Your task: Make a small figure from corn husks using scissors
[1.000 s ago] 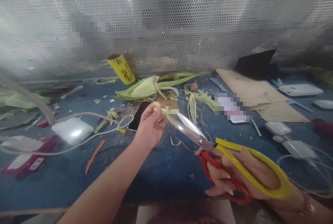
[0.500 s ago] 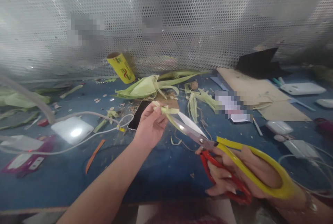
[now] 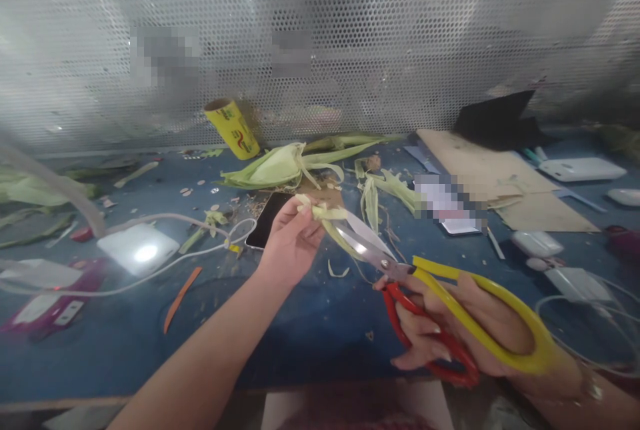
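Between thumb and fingers, my left hand (image 3: pixel 293 240) pinches a pale green strip of corn husk (image 3: pixel 327 213) above the middle of the table. My right hand (image 3: pixel 450 323) grips a pair of scissors (image 3: pixel 385 263) with one yellow and one red handle. Their blades are parted, with the tips at the right end of the strip; part of the husk lies between or against the blades, I cannot tell which. Behind my hands lies a bundle of corn husk (image 3: pixel 275 167). More husk pieces (image 3: pixel 370 200) are to its right.
A black phone (image 3: pixel 273 217) is partly behind my left hand. A yellow tube (image 3: pixel 233 130) leans by the perforated metal wall. White cables, a glowing white box (image 3: pixel 139 248) and a power strip (image 3: pixel 50 303) are on the left. Brown cardboard (image 3: pixel 490 177) and chargers (image 3: pixel 575 283) are on the right.
The scissors and my right hand have moved slightly left, bringing the blades further onto the husk strip. My left hand has barely shifted and keeps its pinch.
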